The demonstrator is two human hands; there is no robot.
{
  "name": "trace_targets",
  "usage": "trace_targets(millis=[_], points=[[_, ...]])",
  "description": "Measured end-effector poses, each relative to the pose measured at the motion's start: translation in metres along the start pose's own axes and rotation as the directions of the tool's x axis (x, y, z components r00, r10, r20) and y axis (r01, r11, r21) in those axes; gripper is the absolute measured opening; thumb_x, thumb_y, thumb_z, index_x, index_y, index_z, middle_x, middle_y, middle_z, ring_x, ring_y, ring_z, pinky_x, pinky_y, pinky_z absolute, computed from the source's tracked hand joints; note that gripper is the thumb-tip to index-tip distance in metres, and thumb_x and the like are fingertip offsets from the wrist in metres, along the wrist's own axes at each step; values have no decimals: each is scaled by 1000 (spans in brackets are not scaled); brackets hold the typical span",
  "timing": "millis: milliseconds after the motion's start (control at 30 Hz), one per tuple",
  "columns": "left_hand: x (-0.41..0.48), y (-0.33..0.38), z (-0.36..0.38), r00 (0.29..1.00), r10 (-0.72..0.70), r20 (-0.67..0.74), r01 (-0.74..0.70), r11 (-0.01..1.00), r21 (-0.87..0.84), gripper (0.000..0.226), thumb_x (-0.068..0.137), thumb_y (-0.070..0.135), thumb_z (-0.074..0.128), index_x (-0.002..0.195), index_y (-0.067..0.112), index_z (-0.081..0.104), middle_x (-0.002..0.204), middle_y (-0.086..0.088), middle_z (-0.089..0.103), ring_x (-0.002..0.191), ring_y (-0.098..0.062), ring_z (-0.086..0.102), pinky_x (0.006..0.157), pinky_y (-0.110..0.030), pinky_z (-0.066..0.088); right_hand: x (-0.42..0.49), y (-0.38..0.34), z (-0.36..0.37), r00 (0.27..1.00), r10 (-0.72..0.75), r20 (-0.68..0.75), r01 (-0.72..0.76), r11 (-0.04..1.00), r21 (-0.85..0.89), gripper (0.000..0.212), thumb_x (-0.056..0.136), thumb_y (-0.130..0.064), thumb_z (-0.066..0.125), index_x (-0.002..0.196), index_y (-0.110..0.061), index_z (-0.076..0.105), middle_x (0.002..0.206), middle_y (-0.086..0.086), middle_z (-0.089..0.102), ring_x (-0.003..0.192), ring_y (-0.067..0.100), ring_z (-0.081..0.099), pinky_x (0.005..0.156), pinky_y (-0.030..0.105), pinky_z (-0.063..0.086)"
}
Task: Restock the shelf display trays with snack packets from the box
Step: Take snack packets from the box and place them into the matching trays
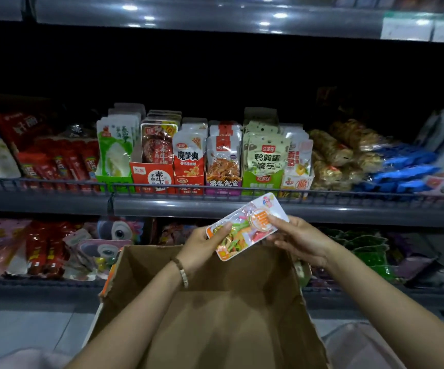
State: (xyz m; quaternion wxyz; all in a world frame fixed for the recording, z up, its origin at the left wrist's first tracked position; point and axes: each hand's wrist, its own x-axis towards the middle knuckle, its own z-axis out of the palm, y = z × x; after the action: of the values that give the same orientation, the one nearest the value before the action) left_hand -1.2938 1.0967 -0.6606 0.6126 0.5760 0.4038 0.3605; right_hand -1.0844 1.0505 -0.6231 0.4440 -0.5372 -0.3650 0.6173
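currently the snack packet (243,230) is up in the air between both hands, tilted, just above the open cardboard box (215,315) and in front of the middle shelf's front edge (162,206). the left hand (199,245) pinches its lower end, thumb laid on the printed face. the right hand (300,241) grips the upper end with curled fingers. holding it by both ends keeps the soft pouch flat and face up, probably so the print can be read and matched to a tray.

the row of display trays (205,179) stands side by side behind the wire rail (56,182), each with packets upright and facing out so shoppers see the fronts. the round orange mark on the held packet looks like the one on the cream tray (298,181) at the right end of the row, so my guess is that it belongs there.

the box sits between the forearms, close under the shelf, which keeps the reach short. what shows of its inside is bare cardboard, so the restock seems near its end. the next move calls for turning the packet upright and slipping it in without toppling the front ones.
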Motion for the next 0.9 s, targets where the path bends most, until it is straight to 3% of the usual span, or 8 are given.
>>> trace_targets(millis=[100,200,333,500,600,700,800,900], points=[[12,7,24,1000,0,13,2,993,-114,17,91,23,57,88,13,71,80,5,73,76,-5,69,69,-16,52,0,-12,-15,990,-125,-69,126,992,15,16,89,-22,58,103,-15,64,83,0,74,71,6,68,58,15,51],[26,12,48,995,43,-88,-54,990,-130,15,89,24,61,86,14,71,75,6,73,71,-6,68,63,-17,52,1,-27,-26,931,-320,-176,314,948,-59,40,87,-10,62,125,-20,53,99,5,71,80,10,70,62,21,55],[50,20,80,983,60,-176,-78,992,-102,21,86,30,64,75,14,71,70,4,71,66,-9,66,62,-25,52,1,-49,-36,845,-496,-200,454,863,-222,63,79,7,67,129,-23,42,100,4,67,85,13,68,62,23,57],[67,35,87,962,270,-35,-265,958,108,45,90,25,59,133,20,46,107,15,60,94,1,59,75,-13,51,4,-107,-76,687,-692,-221,542,691,-478,70,78,-2,71,135,-24,37,118,6,56,93,11,64,68,20,57],[71,25,75,953,302,-28,-285,924,253,66,88,28,61,144,28,26,123,12,50,107,-4,53,81,-11,48,17,-138,-102,595,-782,-183,480,529,-700,67,83,-4,67,139,-20,34,122,3,53,101,13,59,68,9,53],[70,9,65,955,293,-45,-265,912,314,73,88,29,61,146,28,19,123,11,51,110,-5,50,82,-10,44,43,-145,-109,620,-776,-115,409,444,-797,66,82,-6,68,139,-20,37,120,-3,52,108,11,55,72,7,49],[67,-8,56,962,268,-58,-233,912,337,72,88,28,61,146,29,19,123,9,52,111,-6,51,90,-19,45,68,-135,-109,727,-682,-76,344,459,-819,69,80,-7,71,137,-29,38,122,1,58,105,16,61,82,29,55],[64,-20,47,967,245,-68,-207,913,353,70,88,28,61,144,33,20,122,10,53,110,-7,53,92,-24,46,81,-127,-109,804,-594,-31,227,354,-907,71,81,-9,70,139,-29,36,124,6,58,107,23,61,85,41,55]])
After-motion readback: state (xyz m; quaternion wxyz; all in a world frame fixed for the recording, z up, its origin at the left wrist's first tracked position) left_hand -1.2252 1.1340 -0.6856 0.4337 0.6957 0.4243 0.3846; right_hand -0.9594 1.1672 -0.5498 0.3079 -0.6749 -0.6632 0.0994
